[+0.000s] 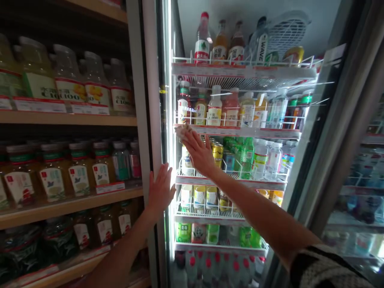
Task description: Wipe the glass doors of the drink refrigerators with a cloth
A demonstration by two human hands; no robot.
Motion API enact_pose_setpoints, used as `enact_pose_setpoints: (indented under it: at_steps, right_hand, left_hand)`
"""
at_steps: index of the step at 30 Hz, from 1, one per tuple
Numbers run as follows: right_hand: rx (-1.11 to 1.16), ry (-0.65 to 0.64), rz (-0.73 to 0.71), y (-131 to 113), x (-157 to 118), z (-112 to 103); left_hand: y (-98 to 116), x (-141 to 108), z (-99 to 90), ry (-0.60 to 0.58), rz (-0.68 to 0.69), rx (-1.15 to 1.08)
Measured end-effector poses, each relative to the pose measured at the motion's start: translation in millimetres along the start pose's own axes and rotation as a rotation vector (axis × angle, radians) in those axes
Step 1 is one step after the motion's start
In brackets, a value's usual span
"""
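Note:
My right hand [199, 154] reaches forward with a crumpled, pale cloth [183, 131] under its fingertips. It appears to press the cloth against the glass door of a lit drinks fridge, in front of the left end of a shelf edge [210, 130]. My left hand [162, 186] lies with fingers stretched out on the fridge's left frame [151, 120], holding nothing. Behind the right hand are bottles and cans, among them a gold can [217, 154] and green bottles [247, 156].
Wooden shelves [72, 119] with rows of juice bottles [54, 172] stand at the left. Inside the fridge, a red-capped bottle [202, 40] and a white plastic basket [289, 30] are on the top shelf. Another stocked cooler [363, 160] is at the right.

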State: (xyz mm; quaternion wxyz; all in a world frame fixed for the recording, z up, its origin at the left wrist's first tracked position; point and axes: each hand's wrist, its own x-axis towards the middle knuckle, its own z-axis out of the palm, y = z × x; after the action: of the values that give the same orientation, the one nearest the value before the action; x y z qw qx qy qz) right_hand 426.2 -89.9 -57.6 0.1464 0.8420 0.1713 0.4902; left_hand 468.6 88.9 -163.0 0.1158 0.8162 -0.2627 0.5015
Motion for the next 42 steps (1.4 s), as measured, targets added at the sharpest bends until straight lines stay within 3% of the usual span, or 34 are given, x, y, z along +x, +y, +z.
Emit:
enact_pose_setpoints:
  at_steps: [2, 6, 8, 12, 14, 17, 19, 24, 26, 29, 31, 33, 37, 39, 42]
  right_hand:
    - [0.010, -0.008, -0.078, -8.5, 6.2, 2.1]
    - [0.021, -0.069, -0.412, -19.0, 12.7, 9.8]
    - [0.001, -0.030, -0.358, -10.5, 40.4, 1.8]
    - [-0.026, 0.127, -0.026, 11.1, 102.9, -29.0]
    - [-0.038, 0.160, -0.050, 13.0, 106.5, -34.5]
    - [-0.068, 0.148, -0.368, 14.2, 89.9, -29.0]
    - [-0.086, 0.152, -0.464, 23.4, 89.7, -29.1]
    - [-0.076, 0.261, -0.110, 62.5, 125.6, -57.1]
    - [-0.077, 0.267, -0.113, 67.6, 119.8, -60.6]
    - [-0.117, 0.226, -0.344, 68.6, 91.9, -55.6]
    - [-0.141, 0.207, -0.422, 77.7, 83.7, -57.5]
    - [-0.141, 0.240, -0.309, 98.3, 92.4, -67.8]
    - [-0.113, 0.455, 0.077, 145.0, 113.5, -90.6]
    - [-0.142, 0.480, 0.080, 158.2, 101.9, -92.4]
    - [-0.225, 0.392, -0.051, 179.2, 62.9, -93.4]
  left_hand:
    - [-4.8, -4.9, -1.1, -0.011, 0.011, 0.021]
    - [-19.8, -12.3, -3.4, 0.060, 0.034, 0.088]
    - [-26.8, -6.1, -7.0, 0.119, 0.052, 0.110]
    - [-31.0, 23.9, -21.4, 0.216, 0.055, 0.142]
    - [-30.2, 40.7, -30.7, 0.256, 0.054, 0.163]
    - [-29.2, 63.7, -45.0, 0.309, 0.067, 0.196]
    - [-27.8, 78.5, -53.6, 0.339, 0.079, 0.214]
    - [-15.8, 110.1, -65.4, 0.409, 0.067, 0.241]
    - [-10.4, 117.3, -65.7, 0.427, 0.067, 0.241]
    - [-5.8, 124.9, -64.3, 0.429, 0.091, 0.238]
    - [-4.1, 131.8, -63.4, 0.422, 0.104, 0.226]
    - [-1.5, 142.0, -62.9, 0.431, 0.103, 0.198]
    - [9.4, 166.9, -62.6, 0.433, 0.095, 0.127]
    - [17.5, 178.6, -63.5, 0.415, 0.085, 0.109]
    - [30.9, 195.2, -67.2, 0.374, 0.061, 0.098]
